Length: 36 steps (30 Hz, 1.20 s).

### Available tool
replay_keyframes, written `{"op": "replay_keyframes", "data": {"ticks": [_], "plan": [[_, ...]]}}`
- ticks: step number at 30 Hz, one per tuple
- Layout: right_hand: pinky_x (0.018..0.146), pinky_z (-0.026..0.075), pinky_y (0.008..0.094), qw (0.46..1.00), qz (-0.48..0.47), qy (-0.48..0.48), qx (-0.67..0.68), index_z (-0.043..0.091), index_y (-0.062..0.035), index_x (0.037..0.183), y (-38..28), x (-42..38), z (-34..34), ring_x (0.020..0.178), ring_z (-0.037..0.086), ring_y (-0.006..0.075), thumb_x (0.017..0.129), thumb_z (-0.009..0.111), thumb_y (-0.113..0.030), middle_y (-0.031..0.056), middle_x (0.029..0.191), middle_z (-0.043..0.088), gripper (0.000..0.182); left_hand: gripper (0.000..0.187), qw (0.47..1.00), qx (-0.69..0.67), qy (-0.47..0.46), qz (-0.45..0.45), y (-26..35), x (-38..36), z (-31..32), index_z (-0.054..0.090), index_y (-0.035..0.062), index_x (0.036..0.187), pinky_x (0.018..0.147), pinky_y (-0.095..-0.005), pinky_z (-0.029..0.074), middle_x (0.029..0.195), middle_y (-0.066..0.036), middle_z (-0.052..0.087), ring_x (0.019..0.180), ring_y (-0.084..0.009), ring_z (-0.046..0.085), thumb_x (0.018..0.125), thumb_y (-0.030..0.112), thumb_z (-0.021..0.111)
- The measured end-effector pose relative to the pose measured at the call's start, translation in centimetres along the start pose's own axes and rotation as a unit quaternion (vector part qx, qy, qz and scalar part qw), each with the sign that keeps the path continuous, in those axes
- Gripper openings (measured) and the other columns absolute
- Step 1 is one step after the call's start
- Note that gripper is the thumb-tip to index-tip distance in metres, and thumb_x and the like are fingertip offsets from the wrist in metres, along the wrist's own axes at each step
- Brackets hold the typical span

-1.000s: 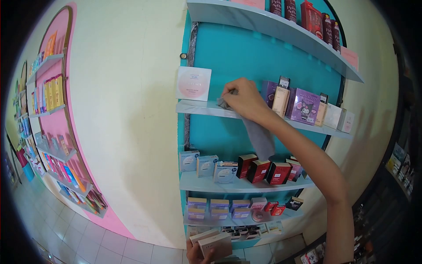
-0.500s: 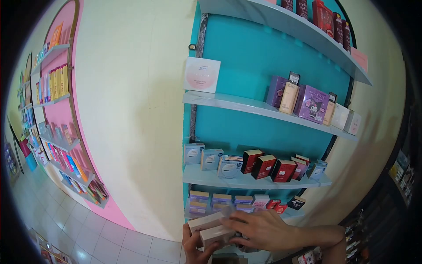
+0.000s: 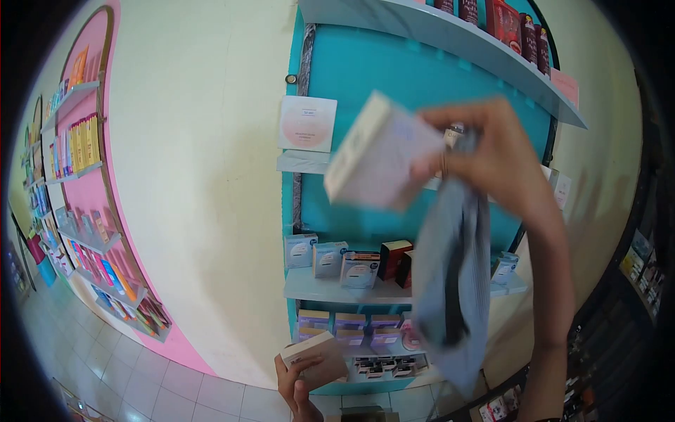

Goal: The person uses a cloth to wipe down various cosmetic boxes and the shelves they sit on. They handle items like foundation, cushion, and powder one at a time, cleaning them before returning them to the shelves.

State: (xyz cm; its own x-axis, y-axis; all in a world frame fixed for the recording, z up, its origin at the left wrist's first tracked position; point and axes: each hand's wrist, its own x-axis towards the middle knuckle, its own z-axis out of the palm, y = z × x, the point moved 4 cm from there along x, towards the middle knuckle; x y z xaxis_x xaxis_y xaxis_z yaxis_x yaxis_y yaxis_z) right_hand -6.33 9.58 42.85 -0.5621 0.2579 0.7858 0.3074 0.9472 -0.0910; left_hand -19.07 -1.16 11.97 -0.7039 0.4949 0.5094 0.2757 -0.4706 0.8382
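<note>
My right hand is raised in front of the teal shelving, closed on a pale pinkish-white box that is tilted and blurred. From the same hand a grey cloth with a dark stripe hangs down, hiding part of the shelves behind it. Lower down, my left hand grips a second whitish box, thumb and fingers around its sides. The print on both boxes is too blurred to read.
A white box stands at the left end of the middle shelf. Below are light-blue boxes, dark red boxes and purple boxes. Pink-backed shelves with products are on the far left, above a tiled floor.
Both boxes were together at my left hand, with my right hand over them. Now my right hand has lifted one box up, the grey cloth hanging from it; the other stays in my left hand.
</note>
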Motion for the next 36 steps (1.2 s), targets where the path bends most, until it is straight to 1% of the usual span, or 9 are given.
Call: {"op": "replay_keyframes", "data": {"ticks": [4, 6, 8, 14, 20, 31, 33, 34, 36], "plan": [[0.06, 0.046, 0.0293, 0.985, -0.007, -0.026, -0.169, 0.065, -0.0042, 0.085, 2.6, 7.1, 0.1, 0.066, 0.06, 0.0215, 0.053, 0.07, -0.014, 0.0135, 0.077, 0.062, 0.033, 0.054, 1.0, 0.013, 0.004, -0.009, 0.5, -0.3, -0.4, 0.057, 0.0, 0.078, 0.079, -0.0329, 0.034, 0.089, -0.013, 0.045, 0.09, -0.0252, 0.045, 0.08, 0.046, 0.028], [0.063, 0.045, 0.0282, 0.974, 0.044, -0.072, -0.211, 0.064, -0.0037, 0.087, 4.2, 9.0, 1.4, 0.067, 0.058, 0.0197, 0.053, 0.071, -0.01, 0.0119, 0.075, 0.062, 0.034, 0.051, 0.999, -0.001, 0.022, -0.047, -0.3, -0.7, -0.9, 0.058, -0.0001, 0.077, 0.08, -0.0333, 0.034, 0.09, -0.013, 0.046, 0.091, -0.0251, 0.046, 0.078, 0.044, 0.031], [0.066, 0.046, 0.0295, 0.96, 0.103, -0.113, -0.235, 0.065, -0.0063, 0.087, 6.6, 10.4, 2.8, 0.072, 0.059, 0.0225, 0.055, 0.068, -0.008, 0.0133, 0.081, 0.062, 0.032, 0.05, 0.998, -0.001, 0.024, -0.052, 0.2, -0.6, -1.1, 0.058, 0.0, 0.078, 0.08, -0.0335, 0.034, 0.09, -0.013, 0.046, 0.091, -0.0249, 0.045, 0.078, 0.043, 0.032], [0.067, 0.047, 0.0315, 0.918, 0.15, -0.22, -0.293, 0.065, -0.0103, 0.089, 9.4, 11.5, 5.4, 0.076, 0.059, 0.0253, 0.055, 0.068, -0.007, 0.0136, 0.087, 0.062, 0.035, 0.048, 0.998, 0.009, 0.034, -0.059, 0.5, -0.4, -1.5, 0.058, 0.0008, 0.078, 0.08, -0.0346, 0.033, 0.089, -0.013, 0.045, 0.091, -0.0249, 0.045, 0.077, 0.042, 0.034], [0.069, 0.047, 0.0312, 0.896, 0.16, -0.209, -0.358, 0.065, -0.0104, 0.089, 10.2, 12.4, 6.4, 0.078, 0.059, 0.0249, 0.051, 0.072, -0.012, 0.0112, 0.087, 0.062, 0.039, 0.046, 0.998, 0.015, 0.02, -0.056, 0.6, -0.2, -1.3, 0.057, 0.0018, 0.078, 0.081, -0.0351, 0.032, 0.089, -0.013, 0.044, 0.092, -0.0255, 0.044, 0.077, 0.042, 0.035], [0.071, 0.047, 0.0313, 0.907, 0.153, -0.209, -0.332, 0.065, -0.0131, 0.09, 11.5, 12.7, 6.7, 0.082, 0.058, 0.0252, 0.051, 0.073, -0.013, 0.0098, 0.091, 0.061, 0.04, 0.044, 0.999, 0.006, 0.01, -0.041, 0.8, -0.3, -1.2, 0.057, 0.0014, 0.079, 0.08, -0.0353, 0.033, 0.089, -0.013, 0.043, 0.091, -0.0258, 0.044, 0.078, 0.039, 0.035], [0.071, 0.047, 0.0313, 0.907, 0.15, -0.215, -0.33, 0.064, -0.013, 0.091, 11.3, 12.6, 6.6, 0.082, 0.058, 0.0252, 0.052, 0.073, -0.013, 0.0098, 0.091, 0.061, 0.04, 0.027, 0.998, -0.023, 0.006, -0.049, 1.0, -0.2, -1.2, 0.057, 0.0014, 0.08, 0.08, -0.0336, 0.034, 0.09, -0.013, 0.043, 0.091, -0.0248, 0.045, 0.077, 0.025, 0.044], [0.072, 0.047, 0.0315, 0.909, 0.152, -0.215, -0.322, 0.065, -0.0127, 0.09, 11.2, 12.5, 6.6, 0.083, 0.058, 0.0256, 0.054, 0.069, -0.01, 0.0101, 0.092, 0.061, 0.037, 0.027, 0.999, -0.022, 0.007, -0.049, 1.0, -0.1, -1.2, 0.057, 0.0014, 0.08, 0.08, -0.0336, 0.034, 0.09, -0.013, 0.043, 0.091, -0.0248, 0.045, 0.077, 0.025, 0.044], [0.073, 0.048, 0.0317, 0.912, 0.153, -0.217, -0.313, 0.065, -0.0125, 0.09, 10.9, 12.3, 6.5, 0.084, 0.058, 0.026, 0.056, 0.065, -0.007, 0.0105, 0.093, 0.061, 0.034, 0.012, 0.999, -0.017, -0.007, -0.043, 1.0, 0.0, -1.0, 0.056, 0.0012, 0.082, 0.08, -0.0311, 0.036, 0.09, -0.011, 0.043, 0.091, -0.0235, 0.045, 0.072, 0.007, 0.052]]}}
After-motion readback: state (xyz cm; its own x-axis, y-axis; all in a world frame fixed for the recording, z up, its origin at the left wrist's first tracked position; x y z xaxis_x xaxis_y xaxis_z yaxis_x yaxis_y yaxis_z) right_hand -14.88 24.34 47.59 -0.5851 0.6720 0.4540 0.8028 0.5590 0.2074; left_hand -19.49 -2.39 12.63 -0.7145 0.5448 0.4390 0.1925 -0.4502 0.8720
